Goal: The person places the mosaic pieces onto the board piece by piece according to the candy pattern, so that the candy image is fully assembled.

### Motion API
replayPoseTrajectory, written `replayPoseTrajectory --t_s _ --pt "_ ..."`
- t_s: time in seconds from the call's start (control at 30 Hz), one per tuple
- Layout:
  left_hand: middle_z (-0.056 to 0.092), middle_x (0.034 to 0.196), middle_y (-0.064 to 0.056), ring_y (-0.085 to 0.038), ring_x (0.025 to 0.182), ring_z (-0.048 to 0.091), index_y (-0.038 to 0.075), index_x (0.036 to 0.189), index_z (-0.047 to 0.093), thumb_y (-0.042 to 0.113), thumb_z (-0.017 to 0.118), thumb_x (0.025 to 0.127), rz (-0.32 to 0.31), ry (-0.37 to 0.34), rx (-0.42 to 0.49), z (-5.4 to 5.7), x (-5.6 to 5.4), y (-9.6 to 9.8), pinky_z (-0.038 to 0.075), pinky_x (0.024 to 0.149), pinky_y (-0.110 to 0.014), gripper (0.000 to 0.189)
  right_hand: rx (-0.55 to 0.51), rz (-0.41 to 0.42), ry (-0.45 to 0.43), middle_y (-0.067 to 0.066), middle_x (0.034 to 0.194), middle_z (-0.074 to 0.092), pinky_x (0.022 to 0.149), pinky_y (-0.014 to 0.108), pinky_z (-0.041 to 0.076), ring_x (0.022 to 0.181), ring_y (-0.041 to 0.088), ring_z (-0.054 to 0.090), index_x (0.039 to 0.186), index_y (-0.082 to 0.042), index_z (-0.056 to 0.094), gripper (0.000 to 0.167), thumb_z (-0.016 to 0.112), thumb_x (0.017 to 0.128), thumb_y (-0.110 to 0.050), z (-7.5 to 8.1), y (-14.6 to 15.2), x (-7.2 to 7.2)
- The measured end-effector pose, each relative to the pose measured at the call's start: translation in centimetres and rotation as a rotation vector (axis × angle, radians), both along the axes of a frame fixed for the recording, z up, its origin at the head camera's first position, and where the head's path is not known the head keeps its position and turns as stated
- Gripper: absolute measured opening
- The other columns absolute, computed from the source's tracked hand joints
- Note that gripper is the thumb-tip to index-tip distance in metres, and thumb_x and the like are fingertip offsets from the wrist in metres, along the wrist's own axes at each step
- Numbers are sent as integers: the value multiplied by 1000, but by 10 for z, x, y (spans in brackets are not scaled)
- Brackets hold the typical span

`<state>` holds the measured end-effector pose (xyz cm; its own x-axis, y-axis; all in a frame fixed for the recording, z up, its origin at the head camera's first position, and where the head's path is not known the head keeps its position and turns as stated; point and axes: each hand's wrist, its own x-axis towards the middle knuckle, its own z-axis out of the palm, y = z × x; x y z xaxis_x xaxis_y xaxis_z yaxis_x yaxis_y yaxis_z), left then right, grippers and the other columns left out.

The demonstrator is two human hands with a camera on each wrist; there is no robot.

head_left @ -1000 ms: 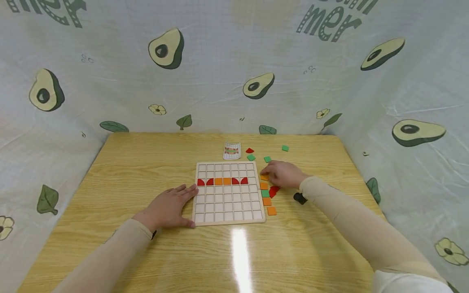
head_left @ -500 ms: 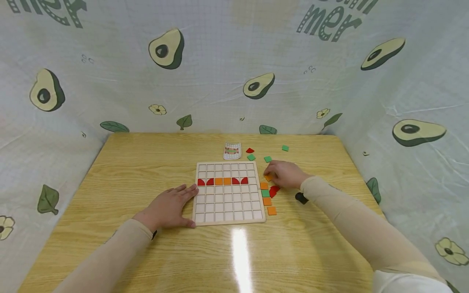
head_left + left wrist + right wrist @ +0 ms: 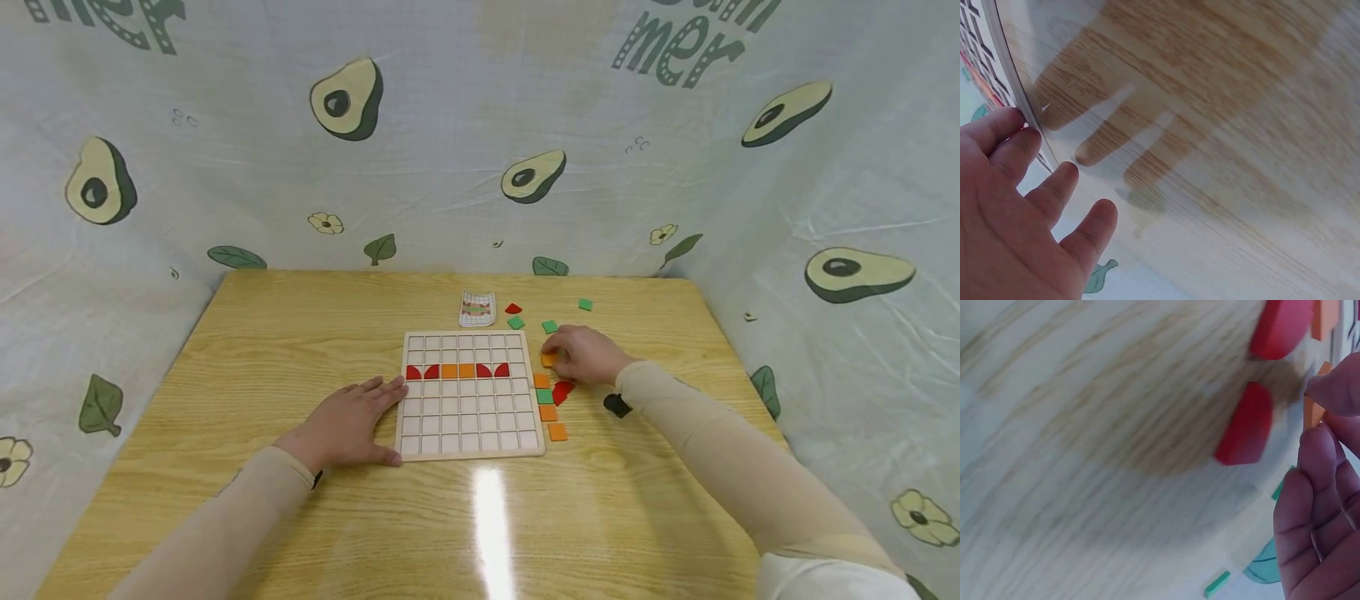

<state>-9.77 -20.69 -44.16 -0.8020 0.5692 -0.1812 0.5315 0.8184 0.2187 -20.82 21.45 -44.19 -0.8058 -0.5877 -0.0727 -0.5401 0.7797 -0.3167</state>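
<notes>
A pale wooden grid board [image 3: 471,417] lies mid-table, one row holding red quarter-round tiles [image 3: 414,373] at both ends and two orange square tiles [image 3: 457,371] between them. My left hand [image 3: 348,425] rests with spread fingers along the board's left edge; in the left wrist view its fingertips [image 3: 1066,172] are at the rim. To the right of the board, my right hand [image 3: 588,357] pinches an orange square tile [image 3: 1314,412] between thumb and fingers. That tile is tilted on edge in the right wrist view.
Beside the board's right edge lie a green tile [image 3: 544,397], several orange tiles [image 3: 548,412] and red quarter-rounds [image 3: 562,392]. Behind the board are a printed pattern card [image 3: 477,309], a red piece [image 3: 513,308] and green tiles [image 3: 516,322]. A patterned cloth [image 3: 450,167] hangs beyond the table.
My right hand has picked at the orange tile by the board's upper right and drawn it slightly right, away from the edge. The left hand has stayed in place.
</notes>
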Motion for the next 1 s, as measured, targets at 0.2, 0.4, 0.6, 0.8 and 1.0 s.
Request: replayPoseTrajectory --t_s 0.2,0.4,0.6,0.8,1.0 --pt "34 159 -6 -37 144 31 10 154 40 69 74 74 7 -8 7 1 0 -1 32 110 -57 105 -60 -7 -40 -4 103 65 71 29 50 74 14 54 112 -14 75 26 71 86 -16 10 -27 -1" --pt "32 160 -4 -36 145 29 12 155 37 69 74 73 19 -21 17 -3 -1 -3 32 109 -59 107 -111 44 -87 -6 104 65 68 27 50 69 11 54 113 -16 74 25 73 89 -19 16 -75 2" --pt "31 161 -4 -37 144 30 12 155 38 70 74 73 19 -24 29 -5 -3 -4 32 109 -60 107 -95 158 -53 -6 106 66 74 24 50 84 9 59 113 -16 75 25 73 89 -20 13 -122 6" --pt "32 160 -6 -38 143 31 11 154 39 69 76 71 31 -30 41 -4 -4 -4 32 108 -60 108 -62 206 -14 -7 105 65 80 24 49 89 8 58 114 -17 75 27 73 88 -24 7 -159 13" --pt "33 160 -6 -38 143 32 10 155 38 70 75 71 20 -20 52 -3 -4 -4 33 108 -59 109 -48 183 -13 -8 104 64 80 23 49 87 8 57 117 -18 74 28 72 90 -25 1 -186 23"
